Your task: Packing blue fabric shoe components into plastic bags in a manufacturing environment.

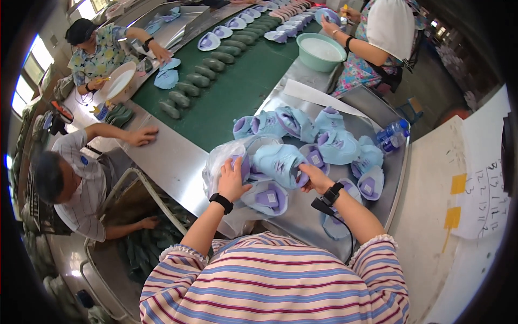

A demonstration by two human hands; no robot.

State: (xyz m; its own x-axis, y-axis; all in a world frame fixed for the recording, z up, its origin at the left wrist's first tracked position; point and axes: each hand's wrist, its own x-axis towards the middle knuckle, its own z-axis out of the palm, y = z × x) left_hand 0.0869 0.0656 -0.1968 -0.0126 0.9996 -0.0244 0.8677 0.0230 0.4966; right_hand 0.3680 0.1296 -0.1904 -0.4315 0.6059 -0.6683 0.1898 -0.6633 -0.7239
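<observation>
A light blue and purple shoe upper (278,162) lies on the metal worktable (172,162) in front of me. My right hand (312,177) grips its right end. My left hand (232,178) presses on a clear plastic bag (218,159) at the upper's left end, fingers spread over it. Several more blue and purple uppers (329,140) are piled just behind and to the right, and one (267,197) lies open-side up under my hands.
A green conveyor belt (232,92) carries rows of dark green shoe lasts (197,80) and blue uppers. Three other people work around it. A mint bowl (322,51) and two plastic bottles (393,134) stand on the table. A bin of lasts (145,237) sits lower left.
</observation>
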